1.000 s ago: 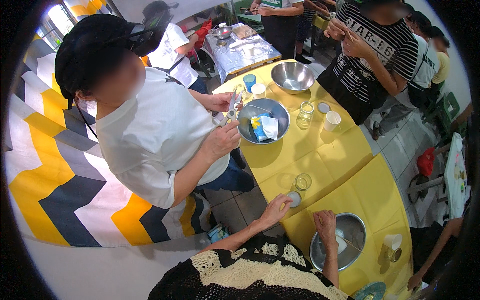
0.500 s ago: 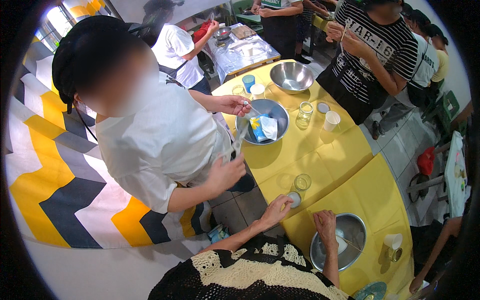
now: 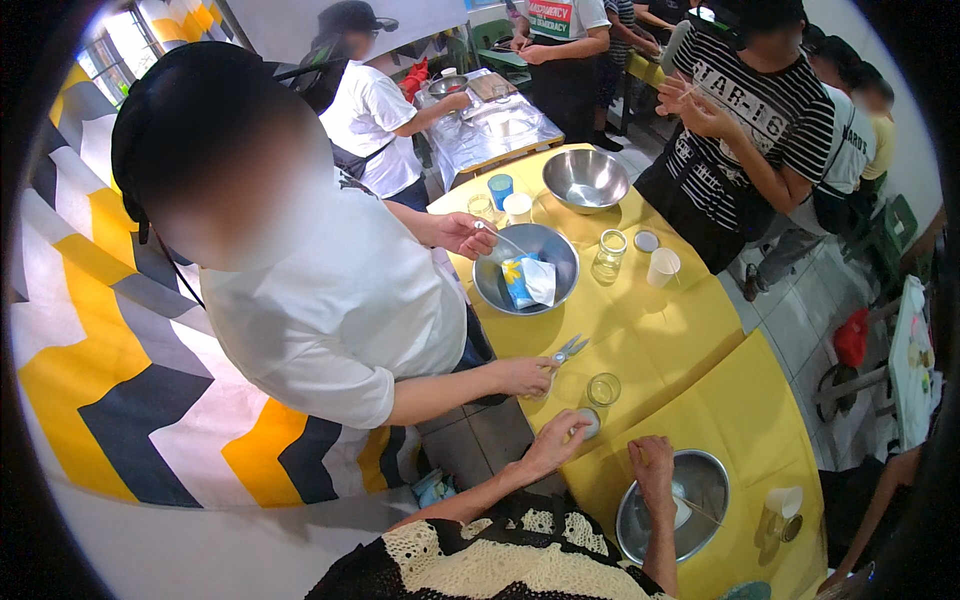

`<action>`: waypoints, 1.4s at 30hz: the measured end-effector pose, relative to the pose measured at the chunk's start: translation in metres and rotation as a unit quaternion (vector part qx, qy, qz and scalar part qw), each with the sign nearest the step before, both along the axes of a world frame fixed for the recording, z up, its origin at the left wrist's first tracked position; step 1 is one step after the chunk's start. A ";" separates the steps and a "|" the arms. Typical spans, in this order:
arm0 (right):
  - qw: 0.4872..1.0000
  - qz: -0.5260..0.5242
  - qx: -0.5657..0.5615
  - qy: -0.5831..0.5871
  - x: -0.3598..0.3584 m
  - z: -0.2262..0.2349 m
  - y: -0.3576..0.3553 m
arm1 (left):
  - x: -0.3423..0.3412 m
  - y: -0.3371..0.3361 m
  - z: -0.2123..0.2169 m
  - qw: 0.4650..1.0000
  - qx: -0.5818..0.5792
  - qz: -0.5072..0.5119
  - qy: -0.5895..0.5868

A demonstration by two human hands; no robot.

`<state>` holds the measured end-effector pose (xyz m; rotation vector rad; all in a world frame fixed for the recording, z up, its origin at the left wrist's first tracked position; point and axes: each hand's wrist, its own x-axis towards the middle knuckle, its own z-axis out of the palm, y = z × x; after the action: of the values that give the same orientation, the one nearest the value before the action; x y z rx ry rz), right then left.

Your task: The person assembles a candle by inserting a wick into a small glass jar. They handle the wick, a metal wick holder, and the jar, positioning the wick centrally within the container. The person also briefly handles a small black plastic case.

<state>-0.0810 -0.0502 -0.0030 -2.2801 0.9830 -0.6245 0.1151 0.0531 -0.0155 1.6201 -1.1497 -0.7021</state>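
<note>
My left hand [image 3: 557, 442] is at the near left table edge, its curled fingers closed at the edge of a round, pale jar lid [image 3: 591, 424]. Just beyond the lid stands a clear glass jar [image 3: 604, 389]. My right hand [image 3: 652, 464] hangs over the rim of a steel bowl [image 3: 712, 475], fingers curled in; what they hold, if anything, is hidden. Inside that bowl are a white item [image 3: 682, 512], partly behind my wrist, and a thin stick [image 3: 703, 511]. At my left, a person holds scissors [image 3: 570, 351] near the jar and a thin white strand [image 3: 505, 238] over another bowl.
The other steel bowl [image 3: 490, 283] holds a blue-and-white packet [image 3: 528, 281]. Farther off are an unfilled-looking bowl [image 3: 586, 180], a jar [image 3: 609, 257] and a paper cup [image 3: 663, 267]. A white cup [image 3: 784, 501] stands at the right. Several people surround the yellow table [image 3: 680, 370].
The person at my left has brought the scissors down to the right, over the table near the jar. My hands stay in about the same places; the view has shifted slightly.
</note>
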 end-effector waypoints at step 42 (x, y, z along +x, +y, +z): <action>0.540 -0.020 0.713 -0.447 0.102 0.040 -0.021 | 0.025 0.028 0.023 0.996 0.014 0.093 0.001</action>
<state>0.0211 -0.0714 0.0366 -0.2978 0.5219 -0.5152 0.1397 0.0808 0.0075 1.7246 -0.9756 -0.6011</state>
